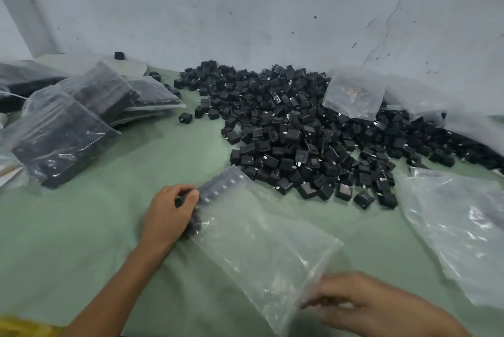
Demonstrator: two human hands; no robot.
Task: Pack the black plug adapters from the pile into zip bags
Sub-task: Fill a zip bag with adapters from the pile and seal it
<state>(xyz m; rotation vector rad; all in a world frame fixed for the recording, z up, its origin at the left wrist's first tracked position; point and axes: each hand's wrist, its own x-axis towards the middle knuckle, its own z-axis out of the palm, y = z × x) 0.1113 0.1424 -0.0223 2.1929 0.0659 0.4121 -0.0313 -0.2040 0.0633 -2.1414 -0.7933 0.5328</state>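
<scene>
Plug adapters (313,140) mostly lay piled at one o'clock, filled bags (81,118) at ten; left grip (169,216) clasped the zip bag (259,241), right grip (354,304) pinched its mouth.

Bare left grip (170,209), bare right grip (349,301), bare forearms (117,282), blurred yellow fabric (24,325) by left elbow.
</scene>
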